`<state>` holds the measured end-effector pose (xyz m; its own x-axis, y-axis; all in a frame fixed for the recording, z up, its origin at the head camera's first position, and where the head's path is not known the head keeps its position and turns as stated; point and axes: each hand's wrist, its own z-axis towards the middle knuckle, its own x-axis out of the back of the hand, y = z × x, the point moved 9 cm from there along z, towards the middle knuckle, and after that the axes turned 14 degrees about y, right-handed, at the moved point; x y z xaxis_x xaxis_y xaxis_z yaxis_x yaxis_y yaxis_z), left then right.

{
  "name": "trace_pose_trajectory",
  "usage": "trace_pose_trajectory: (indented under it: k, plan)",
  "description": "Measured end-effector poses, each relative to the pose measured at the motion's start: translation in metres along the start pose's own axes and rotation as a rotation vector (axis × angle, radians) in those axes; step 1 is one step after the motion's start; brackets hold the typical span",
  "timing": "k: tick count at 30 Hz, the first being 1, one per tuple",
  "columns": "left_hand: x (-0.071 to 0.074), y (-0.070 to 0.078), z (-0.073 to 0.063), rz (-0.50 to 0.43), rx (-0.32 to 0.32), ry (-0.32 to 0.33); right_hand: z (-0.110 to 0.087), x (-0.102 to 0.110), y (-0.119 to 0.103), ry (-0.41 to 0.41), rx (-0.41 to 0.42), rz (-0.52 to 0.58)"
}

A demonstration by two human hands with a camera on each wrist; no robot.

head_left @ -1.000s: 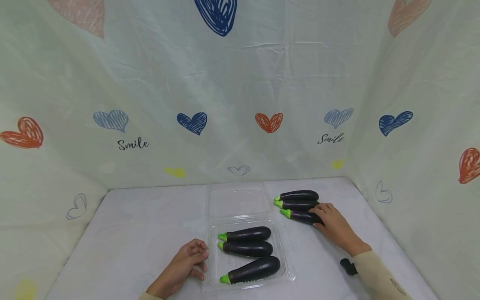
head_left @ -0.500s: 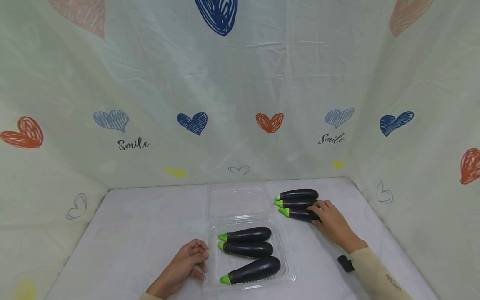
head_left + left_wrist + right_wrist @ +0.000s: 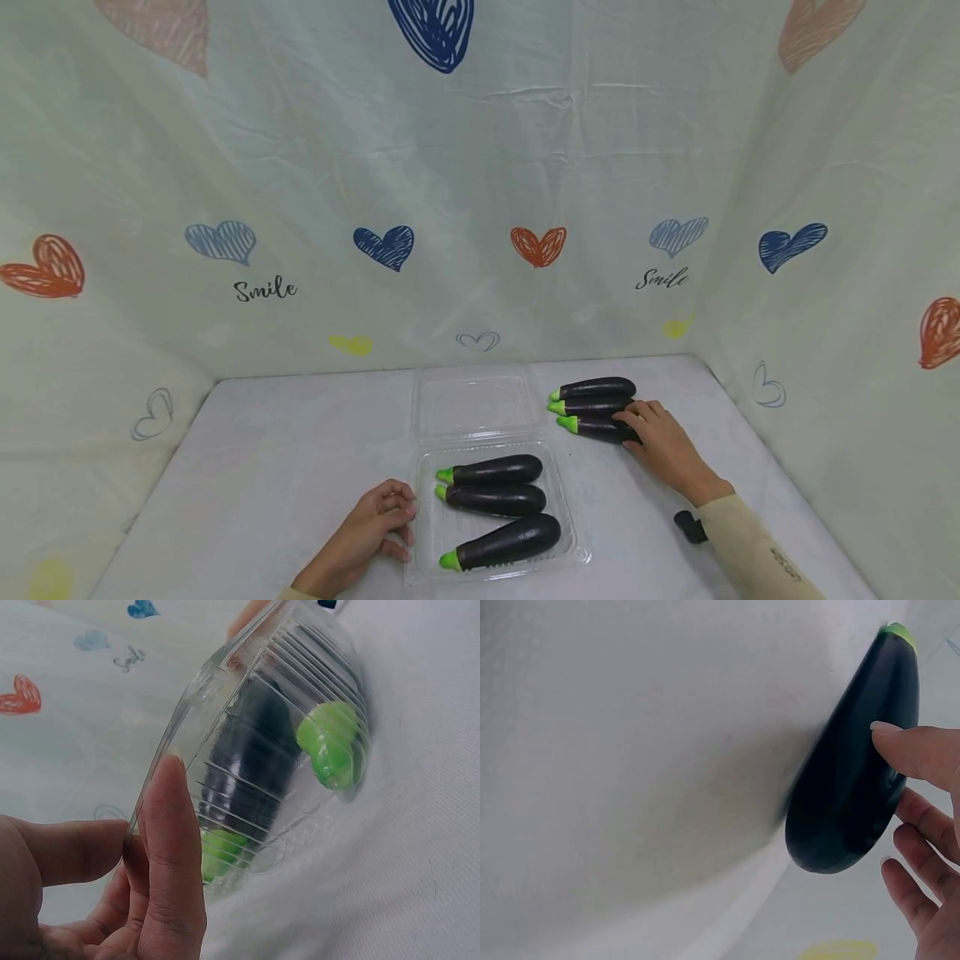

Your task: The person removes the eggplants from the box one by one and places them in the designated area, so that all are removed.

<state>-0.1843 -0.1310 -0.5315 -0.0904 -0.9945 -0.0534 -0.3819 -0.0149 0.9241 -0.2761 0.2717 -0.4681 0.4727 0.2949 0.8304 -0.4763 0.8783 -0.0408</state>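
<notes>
A clear plastic clamshell container [image 3: 429, 533] lies with its lid [image 3: 472, 402] folded back; three eggplants, one of them the nearest eggplant [image 3: 510, 540], lie inside, green stems to the left. My left hand [image 3: 367, 529] pinches the container's left rim between thumb and fingers, as the left wrist view shows at the container wall [image 3: 259, 817]. To the right of the lid, three more eggplants sit side by side. My right hand [image 3: 667, 450] holds the closest of these, an eggplant [image 3: 847, 772], thumb on one side and fingers at the other, near its round end.
Behind the held one are a middle eggplant [image 3: 588, 407] and a far eggplant [image 3: 600, 388]. A small black object [image 3: 688, 527] lies beside the right sleeve [image 3: 753, 546]. The white table [image 3: 285, 450] is bordered by a heart-printed curtain [image 3: 465, 292].
My right hand has shifted slightly left and away from me, and the three eggplants by it have moved slightly. The left hand and the container have stayed put.
</notes>
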Motion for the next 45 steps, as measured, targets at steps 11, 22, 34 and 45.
trace_pose_trajectory:
  k: [11,22,34,45]
  plan:
    - [-0.001,0.002,-0.001,-0.013,-0.011,-0.014,0.003,0.013,-0.015,0.023,0.011,0.023]
    - [-0.002,0.003,-0.003,-0.015,-0.009,-0.016,0.011,0.03,-0.044,0.087,0.102,0.053]
    - [-0.001,0.002,0.0,-0.007,-0.01,-0.011,0.018,0.048,-0.079,0.127,0.195,0.082]
    - [0.0,0.001,-0.001,-0.005,-0.01,0.004,0.022,0.057,-0.11,0.119,0.255,0.091]
